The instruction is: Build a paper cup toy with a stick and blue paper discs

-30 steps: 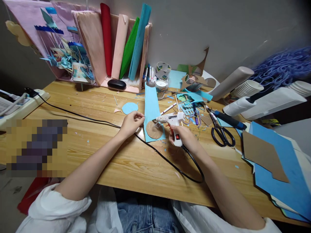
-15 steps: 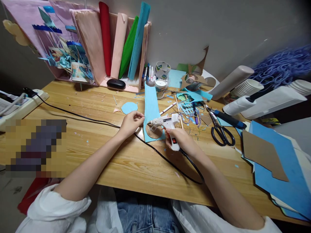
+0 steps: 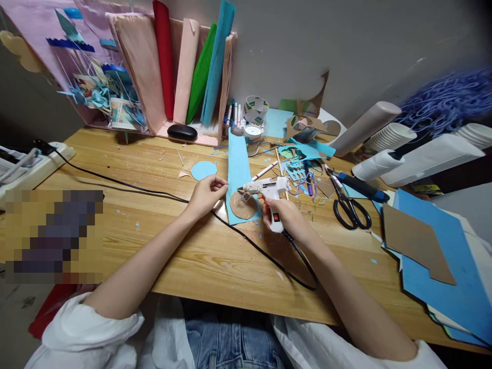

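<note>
My right hand (image 3: 286,212) is wrapped round the handle of a white hot glue gun (image 3: 271,187), its nozzle pointing left. The nozzle is just over the upper edge of a round brown cardboard disc (image 3: 244,206) with shiny glue on it. Beneath the disc lies a long strip of light blue paper (image 3: 239,159). My left hand (image 3: 207,196) is closed with its fingertips pinched at the strip's left edge; what is between them is too small to tell. Above that hand lies a light blue paper circle (image 3: 203,170).
A black cord (image 3: 154,191) crosses the table under my left wrist. Black-handled scissors (image 3: 350,207) and a utility knife (image 3: 363,187) lie to the right, beside stacked blue sheets (image 3: 430,225) and cardboard. Pens, scraps and a tape roll (image 3: 256,108) lie behind the strip.
The glue gun in my right hand has shifted slightly up and to the right, so more of the cardboard disc shows. My left hand has stayed almost in place.
</note>
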Tool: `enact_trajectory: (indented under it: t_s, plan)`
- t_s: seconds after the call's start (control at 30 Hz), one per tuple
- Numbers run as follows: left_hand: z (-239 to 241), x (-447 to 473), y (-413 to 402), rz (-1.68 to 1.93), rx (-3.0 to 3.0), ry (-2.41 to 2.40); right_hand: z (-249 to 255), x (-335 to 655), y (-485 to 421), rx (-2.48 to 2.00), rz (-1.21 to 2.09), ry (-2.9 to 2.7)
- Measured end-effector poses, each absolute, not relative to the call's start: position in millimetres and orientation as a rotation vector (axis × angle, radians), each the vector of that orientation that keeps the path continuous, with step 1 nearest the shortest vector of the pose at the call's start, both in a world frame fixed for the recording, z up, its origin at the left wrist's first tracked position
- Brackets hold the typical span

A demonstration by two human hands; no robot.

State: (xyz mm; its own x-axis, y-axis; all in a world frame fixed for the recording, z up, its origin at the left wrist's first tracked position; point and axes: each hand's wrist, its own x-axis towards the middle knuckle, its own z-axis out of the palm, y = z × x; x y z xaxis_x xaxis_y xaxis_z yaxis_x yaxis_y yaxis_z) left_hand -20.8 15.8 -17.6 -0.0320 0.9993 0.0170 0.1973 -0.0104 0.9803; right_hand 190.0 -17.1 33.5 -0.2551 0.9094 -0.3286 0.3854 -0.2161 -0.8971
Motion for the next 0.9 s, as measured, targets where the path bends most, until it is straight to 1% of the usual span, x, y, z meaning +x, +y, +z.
enact_trajectory:
  t_s: [0.5,0.9]
  plan:
    - [-15.5,-20.9,15.2,1.152,1.341,1.384,49.6,185.6,-27.0,-1.496,1.478,-1.822]
    - [-17.2,-21.9,16.8,1.16,1.335,1.38,50.9,191.7,-34.2,-1.489,1.543,-1.871]
